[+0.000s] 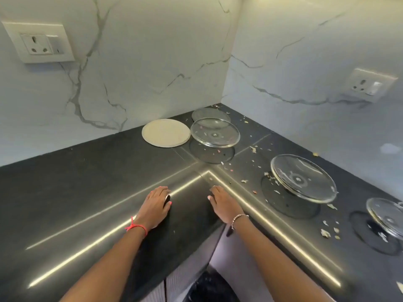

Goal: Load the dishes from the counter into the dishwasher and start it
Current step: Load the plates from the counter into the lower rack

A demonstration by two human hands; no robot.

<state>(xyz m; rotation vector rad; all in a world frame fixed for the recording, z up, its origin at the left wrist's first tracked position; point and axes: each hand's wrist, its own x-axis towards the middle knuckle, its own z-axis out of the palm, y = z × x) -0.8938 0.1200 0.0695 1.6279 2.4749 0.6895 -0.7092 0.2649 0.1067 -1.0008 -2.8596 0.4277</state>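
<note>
**While both hands lie idle, the dishes wait along the corner**

Since neither hand holds anything, the first pick is not yet made. The left hand [156, 203] and right hand [224, 204] rest palm-down on the dark counter [87, 192], fingers [162, 190] laid fairly straight and empty.

The easiest reach looks to be the large glass plate [303, 177] to the right. It is best taken by the rim and kept level, since soiled glass may slip.

Farther back lie a beige plate [165, 132] and, just beside it, a smaller glass plate [214, 135]. Another glass plate [209, 113] sits behind that, in the corner. A fourth glass plate [386, 216] is cut off by the right edge.

Food scraps [244, 181] litter the counter among the dishes and could be dragged along. Two wall sockets [39, 43] sit on the marble walls, above the work. The dishwasher is not in view.
</note>
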